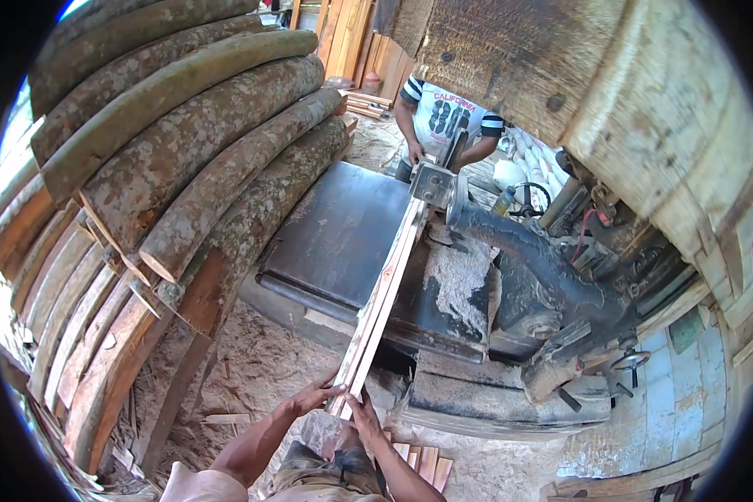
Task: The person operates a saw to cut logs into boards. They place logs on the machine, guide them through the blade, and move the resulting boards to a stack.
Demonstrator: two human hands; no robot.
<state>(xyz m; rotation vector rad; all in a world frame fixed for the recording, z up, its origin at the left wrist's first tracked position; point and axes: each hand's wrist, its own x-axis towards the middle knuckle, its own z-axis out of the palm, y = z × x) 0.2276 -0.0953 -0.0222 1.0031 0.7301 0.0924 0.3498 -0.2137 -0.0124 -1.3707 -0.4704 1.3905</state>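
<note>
A long, pale sawn wooden board (385,294) runs away from me over the dark metal saw table (330,230). A dark line along its length may mean two strips side by side; I cannot tell. My left hand (318,395) grips the near end from the left, fingers closed at its edge. On the opposite edge my right hand (363,414) is closed round the same end, its fingers partly hidden. The board's far end passes under the metal guide block (432,184) of the machine. Close behind that block stands a person (452,117), one hand (416,153) beside it.
Rough bark-covered slabs (217,125) are stacked high at my left. The machine's heavy arm (519,243) reaches right, above sawdust (460,284). A large wooden panel (510,67) hangs overhead at the right. Short cut pieces (422,463) lie by my legs.
</note>
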